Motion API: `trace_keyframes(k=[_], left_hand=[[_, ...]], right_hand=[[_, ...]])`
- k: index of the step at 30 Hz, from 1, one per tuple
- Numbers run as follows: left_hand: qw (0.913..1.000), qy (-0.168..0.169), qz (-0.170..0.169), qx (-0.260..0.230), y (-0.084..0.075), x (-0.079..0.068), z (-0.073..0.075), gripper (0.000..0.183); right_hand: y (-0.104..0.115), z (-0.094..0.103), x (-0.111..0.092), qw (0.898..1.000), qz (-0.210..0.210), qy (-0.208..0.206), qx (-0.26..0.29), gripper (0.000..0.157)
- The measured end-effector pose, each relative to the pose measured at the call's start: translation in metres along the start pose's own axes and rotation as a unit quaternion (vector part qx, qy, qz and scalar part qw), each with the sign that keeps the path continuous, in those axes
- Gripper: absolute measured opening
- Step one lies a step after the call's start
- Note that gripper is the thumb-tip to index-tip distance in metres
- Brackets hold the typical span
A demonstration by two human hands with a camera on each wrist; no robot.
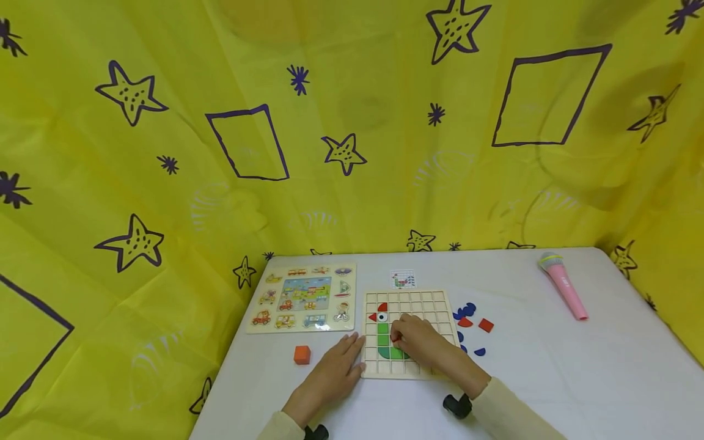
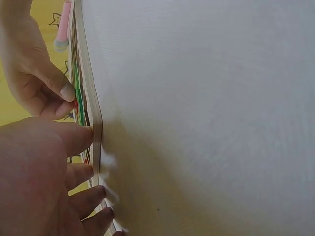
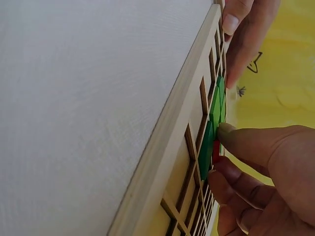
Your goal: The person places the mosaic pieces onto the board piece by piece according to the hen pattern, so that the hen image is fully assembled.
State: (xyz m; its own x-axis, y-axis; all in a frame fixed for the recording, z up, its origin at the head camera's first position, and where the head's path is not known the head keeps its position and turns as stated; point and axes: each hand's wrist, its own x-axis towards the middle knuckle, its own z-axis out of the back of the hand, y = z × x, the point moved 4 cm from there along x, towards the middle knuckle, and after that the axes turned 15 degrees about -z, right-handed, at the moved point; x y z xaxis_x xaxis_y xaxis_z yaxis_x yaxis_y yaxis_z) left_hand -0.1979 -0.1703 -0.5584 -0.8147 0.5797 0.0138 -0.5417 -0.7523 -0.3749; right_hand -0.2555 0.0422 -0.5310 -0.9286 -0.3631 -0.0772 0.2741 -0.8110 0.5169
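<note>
A wooden grid board (image 1: 404,300) lies on the table, with green pieces (image 1: 382,335), a red quarter-round piece (image 1: 382,307), a small red triangle (image 1: 373,317) and an eye piece (image 1: 382,317) set in its squares. My right hand (image 1: 420,342) is over the middle of the board and pinches a small red piece (image 3: 216,151) between thumb and fingers, beside the green pieces. The fingers partly hide its shape. My left hand (image 1: 333,370) rests at the board's left edge, fingers extended and touching the rim.
Loose blue pieces (image 1: 469,309) and a red square (image 1: 486,325) lie right of the board. Behind it is a small pattern card (image 1: 403,279). A picture puzzle (image 1: 255,305) and an orange cube (image 1: 302,354) are at left, a pink toy microphone (image 1: 569,292) at far right.
</note>
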Motion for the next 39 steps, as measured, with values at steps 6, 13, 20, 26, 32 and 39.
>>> trace_keyframes(k=[6, 13, 20, 26, 32, 39], left_hand=[[1.0000, -0.003, -0.003, -0.003, 0.000, 0.000, 0.001, 0.061], [1.0000, -0.004, -0.003, -0.001, -0.001, 0.001, 0.001, 0.061], [1.0000, -0.003, 0.000, 0.001, 0.000, 0.001, 0.000, 0.061], [1.0000, -0.003, 0.000, 0.001, 0.000, 0.001, 0.000, 0.062], [1.0000, 0.002, 0.009, -0.001, 0.000, 0.001, -0.002, 0.062], [0.9999, 0.005, 0.013, -0.002, 0.000, 0.000, -0.001, 0.062]], right_hand=[[0.001, 0.000, 0.002, 1.000, -0.010, -0.001, 0.003, 0.008], [0.001, 0.000, 0.004, 1.000, -0.018, -0.010, 0.005, 0.011], [0.002, 0.001, 0.004, 1.000, -0.018, -0.014, -0.007, 0.014], [0.002, 0.002, 0.004, 1.000, -0.021, -0.013, -0.002, 0.015], [-0.002, 0.004, 0.004, 0.999, -0.035, 0.005, 0.005, 0.010], [-0.023, 0.020, -0.005, 0.996, -0.079, 0.028, 0.016, 0.006]])
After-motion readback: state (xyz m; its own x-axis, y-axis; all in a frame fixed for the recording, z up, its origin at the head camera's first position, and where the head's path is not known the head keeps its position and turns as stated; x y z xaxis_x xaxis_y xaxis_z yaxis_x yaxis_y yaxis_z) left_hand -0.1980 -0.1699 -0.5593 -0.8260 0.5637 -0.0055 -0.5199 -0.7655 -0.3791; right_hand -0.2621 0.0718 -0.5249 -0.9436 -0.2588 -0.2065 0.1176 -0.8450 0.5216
